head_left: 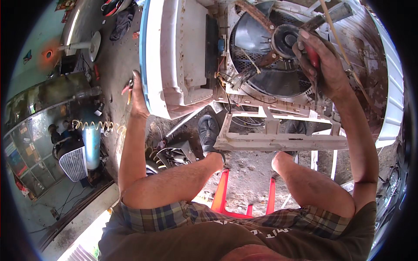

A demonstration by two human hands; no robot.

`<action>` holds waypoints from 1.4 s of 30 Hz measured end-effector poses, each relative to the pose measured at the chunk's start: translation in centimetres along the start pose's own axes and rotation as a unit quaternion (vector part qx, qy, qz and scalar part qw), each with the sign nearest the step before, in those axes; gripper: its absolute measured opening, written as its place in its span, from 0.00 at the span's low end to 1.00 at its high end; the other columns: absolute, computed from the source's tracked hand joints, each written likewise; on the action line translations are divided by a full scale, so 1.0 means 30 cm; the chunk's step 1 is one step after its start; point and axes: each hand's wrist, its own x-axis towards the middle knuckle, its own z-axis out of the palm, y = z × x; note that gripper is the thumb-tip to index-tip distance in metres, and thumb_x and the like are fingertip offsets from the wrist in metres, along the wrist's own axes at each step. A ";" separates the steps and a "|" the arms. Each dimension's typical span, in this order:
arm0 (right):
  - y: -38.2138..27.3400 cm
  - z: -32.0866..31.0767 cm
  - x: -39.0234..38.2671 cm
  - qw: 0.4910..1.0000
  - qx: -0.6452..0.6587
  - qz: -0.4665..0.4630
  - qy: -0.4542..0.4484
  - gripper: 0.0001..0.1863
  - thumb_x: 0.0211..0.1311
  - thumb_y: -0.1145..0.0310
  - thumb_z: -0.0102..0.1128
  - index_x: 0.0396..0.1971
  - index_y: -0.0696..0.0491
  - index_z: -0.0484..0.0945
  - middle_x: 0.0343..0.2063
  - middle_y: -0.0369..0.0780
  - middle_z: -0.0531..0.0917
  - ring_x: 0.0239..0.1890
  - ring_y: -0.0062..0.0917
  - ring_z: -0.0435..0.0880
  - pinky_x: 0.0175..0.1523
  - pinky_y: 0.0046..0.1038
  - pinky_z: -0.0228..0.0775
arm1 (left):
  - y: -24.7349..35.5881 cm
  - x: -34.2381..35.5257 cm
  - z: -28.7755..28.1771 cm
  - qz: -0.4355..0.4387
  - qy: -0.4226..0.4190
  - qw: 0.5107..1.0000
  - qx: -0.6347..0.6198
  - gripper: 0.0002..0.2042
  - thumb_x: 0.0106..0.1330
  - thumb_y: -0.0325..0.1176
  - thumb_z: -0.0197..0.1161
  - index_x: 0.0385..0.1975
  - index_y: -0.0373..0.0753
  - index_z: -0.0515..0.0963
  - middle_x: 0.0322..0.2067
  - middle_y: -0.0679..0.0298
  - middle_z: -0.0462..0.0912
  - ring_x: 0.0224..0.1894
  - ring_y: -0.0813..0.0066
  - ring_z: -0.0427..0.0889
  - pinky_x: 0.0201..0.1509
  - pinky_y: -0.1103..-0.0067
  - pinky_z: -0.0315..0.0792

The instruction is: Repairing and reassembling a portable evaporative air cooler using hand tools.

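My left hand [139, 101] is at the blue-edged side of a white appliance casing [172, 61]. Small pliers [129, 92] with red and yellow handles stick out beside that hand and look held in it; most of its fingers are hidden. My right hand [326, 67] is closed round the red handle of a screwdriver [312, 56], whose thin shaft points down toward me. Its fingertips lie by the dark round hub [286, 40] of a fan [272, 82] with wide blades in a round housing. Loose wires [233, 80] hang at the fan's left.
A dirty whitish frame [278, 142] spans the space before my feet. A metal box of parts [176, 155] stands on the floor at left. Farther left are a blue cylinder [91, 148], a coiled hose [98, 126] and a glass cabinet [32, 148]. A thin stick [337, 37] slants at right.
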 end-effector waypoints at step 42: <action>0.114 0.016 -0.025 0.967 -0.250 -0.023 0.033 0.18 0.66 0.55 0.70 0.44 0.54 0.82 0.26 0.28 0.78 0.22 0.09 0.71 0.27 0.16 0.59 | -0.325 0.093 -0.559 0.052 -0.127 0.923 -0.359 0.26 0.75 0.51 0.50 0.66 0.41 0.72 0.59 0.53 0.80 0.57 0.54 0.82 0.61 0.55 0.77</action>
